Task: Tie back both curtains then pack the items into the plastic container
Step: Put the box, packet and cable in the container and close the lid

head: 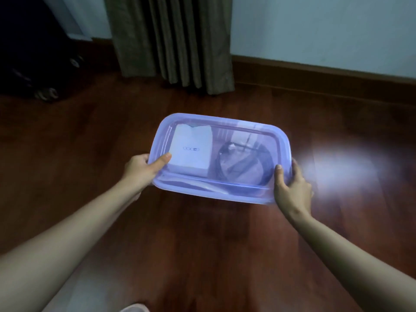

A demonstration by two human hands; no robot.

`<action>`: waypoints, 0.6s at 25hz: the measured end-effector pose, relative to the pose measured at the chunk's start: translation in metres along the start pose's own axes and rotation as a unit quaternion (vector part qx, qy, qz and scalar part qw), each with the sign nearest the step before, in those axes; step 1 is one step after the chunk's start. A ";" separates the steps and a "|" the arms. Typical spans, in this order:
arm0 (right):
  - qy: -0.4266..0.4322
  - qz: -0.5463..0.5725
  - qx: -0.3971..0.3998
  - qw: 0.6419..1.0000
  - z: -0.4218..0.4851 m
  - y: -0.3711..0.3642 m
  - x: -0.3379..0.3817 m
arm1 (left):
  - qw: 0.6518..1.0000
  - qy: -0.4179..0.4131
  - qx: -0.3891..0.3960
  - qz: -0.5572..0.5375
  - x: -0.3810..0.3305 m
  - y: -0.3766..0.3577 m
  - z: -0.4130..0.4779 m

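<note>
A translucent purple plastic container (247, 134) with its lid on hangs above the wooden floor, held at both short ends. My left hand (144, 168) grips its left end with the thumb on top of the lid. At the right end my right hand (290, 188) grips the rim, thumb on the lid. Through the lid I see a white box (191, 147) on the left and a dark coiled cable (243, 163) on the right. A dark olive curtain (173, 39) hangs straight down to the floor behind.
A black wheeled suitcase (33, 64) stands at the back left. A brown skirting board (326, 75) runs along the pale wall. A bright light patch (337, 167) glares on the floor to the right.
</note>
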State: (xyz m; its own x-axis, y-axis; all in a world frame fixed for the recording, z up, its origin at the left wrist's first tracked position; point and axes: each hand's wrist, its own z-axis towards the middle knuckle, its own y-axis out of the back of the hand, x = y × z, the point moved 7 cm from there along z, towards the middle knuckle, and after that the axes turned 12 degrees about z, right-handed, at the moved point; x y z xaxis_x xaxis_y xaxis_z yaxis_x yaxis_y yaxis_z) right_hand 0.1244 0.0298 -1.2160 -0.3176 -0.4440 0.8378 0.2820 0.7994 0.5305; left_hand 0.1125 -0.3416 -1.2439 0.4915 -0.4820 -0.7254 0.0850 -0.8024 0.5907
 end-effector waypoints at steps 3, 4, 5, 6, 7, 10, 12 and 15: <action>0.035 0.053 0.034 0.997 -0.003 -0.052 0.058 | 0.999 -0.014 -0.052 0.000 0.001 0.078 0.025; 0.036 0.055 0.047 0.997 -0.007 -0.067 0.074 | 0.998 -0.016 -0.060 0.001 0.002 0.100 0.033; 0.037 0.057 0.060 0.996 -0.011 -0.080 0.089 | 0.998 -0.016 -0.060 0.002 0.002 0.120 0.041; 0.043 0.062 0.075 0.994 -0.016 -0.094 0.106 | 0.998 -0.016 -0.062 -0.001 0.004 0.142 0.049; 0.050 0.070 0.090 0.992 -0.023 -0.107 0.125 | 0.998 -0.017 -0.063 -0.006 0.005 0.164 0.055; 0.043 0.072 0.128 0.988 -0.041 -0.137 0.177 | 0.998 -0.009 -0.061 -0.005 0.008 0.223 0.069; 0.041 0.081 0.150 0.984 -0.052 -0.151 0.203 | 0.998 -0.006 -0.059 -0.012 0.008 0.253 0.077; 0.032 0.091 0.177 0.979 -0.059 -0.175 0.218 | 0.999 0.015 -0.044 0.009 0.011 0.278 0.089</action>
State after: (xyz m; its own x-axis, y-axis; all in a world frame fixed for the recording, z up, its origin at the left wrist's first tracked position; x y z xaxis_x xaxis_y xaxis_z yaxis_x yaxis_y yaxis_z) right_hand 0.0592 -0.2306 -1.1184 -0.2300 -0.2958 0.9271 -0.0069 0.9532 0.3024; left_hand 0.0641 -0.6012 -1.1194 0.5184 -0.4839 -0.7051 0.1518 -0.7594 0.6327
